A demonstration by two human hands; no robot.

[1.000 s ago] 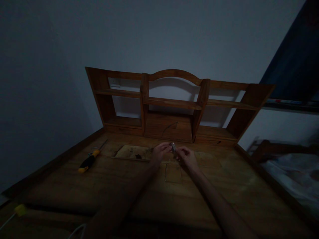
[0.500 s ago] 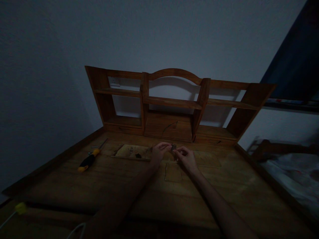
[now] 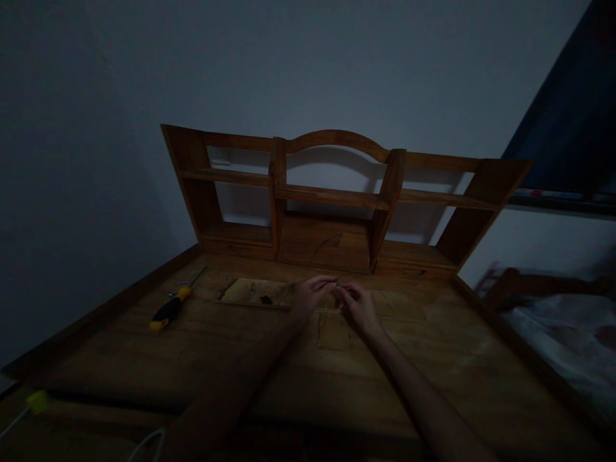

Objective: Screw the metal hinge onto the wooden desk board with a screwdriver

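Observation:
Over the middle of the wooden desk (image 3: 385, 378), my left hand (image 3: 307, 298) and my right hand (image 3: 357, 305) meet fingertip to fingertip. Pinched between them is a small metal piece (image 3: 338, 282), now mostly hidden by the fingers; a moment ago it looked like a flat plate with holes. Both hands are closed at the fingertips. To the left lies a screwdriver (image 3: 169, 310) with a black and yellow handle, its shaft pointing away from me. Small metal bits (image 3: 181, 282), perhaps screws, rest beside its shaft.
A wooden shelf unit (image 3: 332, 197) stands along the back of the desk. Pale worn patches (image 3: 260, 292) mark the desktop under my hands. At the lower left are a yellow object (image 3: 37, 402) and a white cable (image 3: 147, 443). A bed (image 3: 563, 333) is at the right.
The small metal piece has been turned between my fingers, from showing its flat face to being nearly hidden. My hands stay in about the same place; the screwdriver has not moved.

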